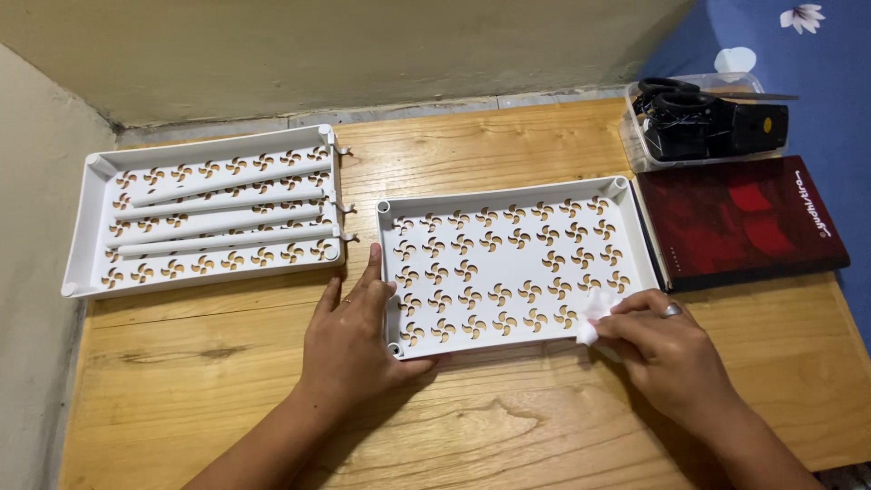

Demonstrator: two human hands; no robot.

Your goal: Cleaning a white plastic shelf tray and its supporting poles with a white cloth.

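Two bare hands work at the near edge of a white perforated tray (508, 263), which lies flat on the wooden table (472, 136), a little right of the table's middle. The left hand (356, 331) rests palm down against the tray's left near corner: its fingers are extended and close together, the forefinger running up along the tray's left rim, the thumb angled out to the left on the wood. Its forearm comes in from the table's near edge, slanting up to the right. The right hand (667, 345), a ring on one finger, is curled at the tray's right near corner, fingertips pinched together on a small white cloth (594, 313) pressed to the tray's floor. A second white tray (209, 213) holding long white rods sits by the table's left far corner, well apart. A dark red book (739, 222) lies just beside the first tray's right rim.
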